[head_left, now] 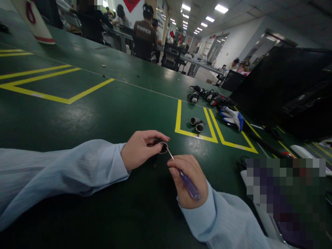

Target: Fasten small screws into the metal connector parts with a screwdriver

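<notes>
My left hand [142, 148] is closed around a small dark cylindrical part [163, 148] with a round, metal-rimmed opening turned toward the right. In my right hand [190, 180] is a screwdriver [190, 186] with a translucent purple handle and a thin metal shaft. Its shaft points up and left, and the tip reaches the rim of that opening; whether it goes inside I cannot tell. A tiny ring-shaped piece [155, 166] lies on the green table [103, 207] just below my left hand.
Metal cylindrical parts [199, 127] lie inside a yellow-taped outline ahead on the right. Beyond them are dark cabled devices [194, 98] and a blue-and-white glove [232, 117]. A large black screen [282, 90] stands at right. Several people sit at desks in the background.
</notes>
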The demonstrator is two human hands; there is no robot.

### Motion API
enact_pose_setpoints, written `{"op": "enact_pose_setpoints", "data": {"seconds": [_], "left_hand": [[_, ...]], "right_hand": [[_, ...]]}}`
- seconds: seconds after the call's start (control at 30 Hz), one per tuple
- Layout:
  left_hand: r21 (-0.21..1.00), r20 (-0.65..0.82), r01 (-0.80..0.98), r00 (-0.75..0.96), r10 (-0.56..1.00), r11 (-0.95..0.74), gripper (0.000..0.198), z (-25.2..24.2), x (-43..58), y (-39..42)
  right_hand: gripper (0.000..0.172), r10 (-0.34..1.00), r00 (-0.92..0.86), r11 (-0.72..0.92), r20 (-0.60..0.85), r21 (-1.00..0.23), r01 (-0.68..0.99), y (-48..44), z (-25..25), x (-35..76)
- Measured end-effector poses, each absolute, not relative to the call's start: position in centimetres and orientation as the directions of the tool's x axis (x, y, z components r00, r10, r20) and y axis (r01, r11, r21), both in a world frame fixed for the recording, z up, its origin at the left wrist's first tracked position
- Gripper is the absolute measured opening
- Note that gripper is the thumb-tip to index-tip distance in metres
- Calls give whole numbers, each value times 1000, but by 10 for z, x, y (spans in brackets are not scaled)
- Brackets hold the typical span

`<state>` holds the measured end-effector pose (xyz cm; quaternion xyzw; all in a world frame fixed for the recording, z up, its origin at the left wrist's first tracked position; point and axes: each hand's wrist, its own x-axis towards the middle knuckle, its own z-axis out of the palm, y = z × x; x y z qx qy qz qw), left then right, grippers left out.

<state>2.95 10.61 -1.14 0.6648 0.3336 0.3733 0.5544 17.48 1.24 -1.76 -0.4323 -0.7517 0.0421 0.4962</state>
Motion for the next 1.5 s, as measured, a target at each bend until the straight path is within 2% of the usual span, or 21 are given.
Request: {"op": "enact_pose_setpoints", "data": {"seconds": [0.1, 0.2, 0.33, 0.47, 0.8, 1.0, 1.17, 1.27, 1.5], "left_hand": [[987, 129, 22, 507, 852, -162, 19, -12, 30, 107], [988, 126, 16, 494, 860, -154, 20, -12, 31, 108], [993, 78, 47, 452, 888, -112, 25, -9, 30, 110], [994, 63, 49, 457, 887, -96, 24, -7, 29, 110], [999, 42, -11, 449, 893, -41, 23, -10, 30, 109], [994, 13, -105, 468, 884, 41, 25, -10, 29, 109], [992, 20, -122, 481, 876, 44, 26, -10, 28, 109], [991, 16, -126, 484, 875, 51, 27, -10, 28, 109], [998, 33, -55, 502, 864, -6, 33, -9, 29, 108]], "right_hand": [[12, 700, -97, 606, 708, -515, 606, 9, -15, 174], [12, 745, -56, 577, 665, -601, 553, 4, -14, 175], [17, 820, -70, 537, 568, -721, 438, 0, -14, 178], [20, 854, -89, 503, 513, -769, 394, 2, -14, 177], [21, 872, -142, 478, 468, -753, 453, 4, -13, 173], [31, 869, -31, 446, 493, -756, 479, 1, -16, 176], [23, 861, 1, 478, 509, -808, 344, 5, -20, 175], [20, 832, 28, 523, 555, -799, 296, 5, -19, 177], [17, 779, -8, 570, 627, -704, 424, 8, -18, 177]]}}
